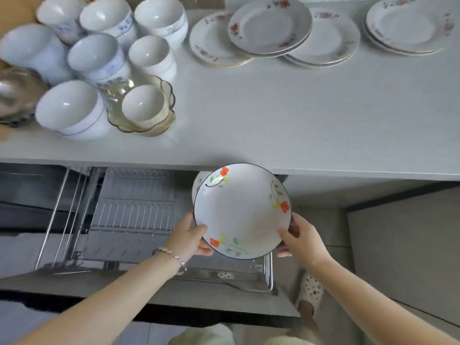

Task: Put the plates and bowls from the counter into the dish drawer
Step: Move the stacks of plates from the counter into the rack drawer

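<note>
I hold a white plate with orange flowers and a dark rim [242, 211] above the right end of the open dish drawer [139, 215]. My left hand [190, 236] grips its lower left edge and my right hand [302, 236] grips its lower right edge. Behind it, another plate [199, 181] stands partly hidden in the wire rack. On the counter [273, 115], several white bowls [99, 58] cluster at the left, and flowered plates [271, 26] lie in overlapping stacks at the back right.
A scalloped glass dish [151, 125] holds a small bowl near the bowls. A metal bowl [15, 93] sits at the far left edge. The counter's front edge overhangs the drawer. My slippered foot [310, 290] stands on the tiled floor to the right of the drawer.
</note>
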The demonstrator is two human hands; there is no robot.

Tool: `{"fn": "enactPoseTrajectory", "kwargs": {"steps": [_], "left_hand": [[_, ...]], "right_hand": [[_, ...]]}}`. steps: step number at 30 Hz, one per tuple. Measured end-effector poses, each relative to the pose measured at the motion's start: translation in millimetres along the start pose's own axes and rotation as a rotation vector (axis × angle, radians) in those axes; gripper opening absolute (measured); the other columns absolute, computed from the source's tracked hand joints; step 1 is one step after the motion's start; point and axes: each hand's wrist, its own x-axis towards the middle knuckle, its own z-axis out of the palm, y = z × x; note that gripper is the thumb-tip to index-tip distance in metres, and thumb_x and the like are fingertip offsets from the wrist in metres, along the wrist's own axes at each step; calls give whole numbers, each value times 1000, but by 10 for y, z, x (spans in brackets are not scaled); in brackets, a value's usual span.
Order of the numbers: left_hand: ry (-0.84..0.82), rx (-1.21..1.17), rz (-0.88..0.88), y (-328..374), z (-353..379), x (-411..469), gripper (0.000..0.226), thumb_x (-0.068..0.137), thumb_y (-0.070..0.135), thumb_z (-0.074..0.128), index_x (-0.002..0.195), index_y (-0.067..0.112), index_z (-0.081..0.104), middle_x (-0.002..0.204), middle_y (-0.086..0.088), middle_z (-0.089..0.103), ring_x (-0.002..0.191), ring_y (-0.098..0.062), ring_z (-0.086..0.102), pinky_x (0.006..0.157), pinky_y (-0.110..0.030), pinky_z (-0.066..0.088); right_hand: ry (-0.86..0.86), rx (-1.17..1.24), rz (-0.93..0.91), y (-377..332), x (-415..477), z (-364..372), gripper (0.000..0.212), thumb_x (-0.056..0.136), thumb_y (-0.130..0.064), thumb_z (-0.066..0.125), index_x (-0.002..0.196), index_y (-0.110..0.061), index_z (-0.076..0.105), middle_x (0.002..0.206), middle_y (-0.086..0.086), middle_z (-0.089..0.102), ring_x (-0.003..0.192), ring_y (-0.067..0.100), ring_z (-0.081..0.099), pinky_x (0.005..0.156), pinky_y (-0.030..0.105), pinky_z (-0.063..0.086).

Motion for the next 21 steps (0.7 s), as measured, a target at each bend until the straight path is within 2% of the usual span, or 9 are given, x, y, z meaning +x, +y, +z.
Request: {"fn": "enactPoseTrajectory", "kwargs": {"steps": [4, 6, 8, 10, 12, 14, 18, 19, 21], "left_hand": [[-3, 17, -112, -399, -484, 289, 25, 94, 1, 40, 118, 8, 42, 97, -19, 60, 67, -28, 65, 61, -37, 59], [-8, -2, -169, -563, -567, 469, 32, 94, 0, 39, 126, 5, 41, 104, -23, 59, 78, -37, 66, 71, -44, 57], [-17, 0, -207, -663, -577, 663, 35, 94, 0, 38, 129, 5, 39, 105, -24, 59, 90, -43, 65, 78, -45, 54], [-37, 1, -228, -695, -546, 866, 37, 94, 0, 37, 131, 5, 38, 108, -26, 59, 96, -43, 64, 80, -46, 54], [-66, 3, -237, -679, -504, 1101, 39, 95, -1, 36, 134, 6, 36, 122, -29, 56, 105, -45, 62, 82, -47, 53], [-96, -10, -233, -607, -456, 1314, 39, 95, -1, 36, 134, 7, 35, 130, -27, 53, 110, -46, 59, 85, -48, 51], [-76, 14, -165, -476, -386, 1731, 34, 94, 0, 37, 128, 7, 40, 130, -22, 52, 109, -46, 60, 83, -47, 54], [-56, 29, -144, -454, -373, 1839, 32, 93, 1, 38, 124, 7, 42, 128, -19, 52, 109, -46, 59, 84, -48, 54], [-19, 65, -96, -440, -360, 2019, 20, 91, 2, 41, 109, 10, 44, 127, -16, 52, 110, -45, 58, 86, -53, 53]], "right_hand": [[-27, 8, 105, 119, 194, 707, 17, 93, -3, 46, 97, -18, 53, 77, 4, 65, 60, 17, 67, 63, 29, 61], [-7, 13, 167, 228, 315, 927, 18, 93, -2, 44, 96, -19, 51, 76, 4, 65, 68, 26, 68, 73, 37, 61], [22, 29, 226, 337, 467, 1078, 19, 92, -1, 43, 95, -18, 51, 76, 4, 65, 70, 31, 67, 83, 46, 57], [53, 33, 270, 426, 630, 1149, 17, 92, -1, 43, 97, -14, 53, 79, 4, 65, 72, 33, 67, 88, 49, 55], [88, 20, 285, 466, 799, 1170, 17, 91, -1, 43, 99, -12, 53, 81, 6, 66, 76, 34, 67, 89, 49, 54], [133, 3, 274, 471, 978, 1166, 17, 90, 0, 42, 99, -10, 52, 83, 11, 67, 76, 35, 67, 89, 50, 54], [197, 4, 225, 434, 1330, 1160, 19, 90, -2, 40, 101, -13, 51, 91, 16, 66, 72, 33, 67, 89, 50, 53], [204, -4, 214, 424, 1414, 1162, 19, 91, -4, 39, 102, -15, 50, 90, 14, 66, 70, 32, 67, 85, 47, 55], [209, -31, 193, 403, 1542, 1177, 18, 93, -6, 37, 104, -15, 49, 92, 13, 65, 65, 28, 65, 66, 33, 54]]}}
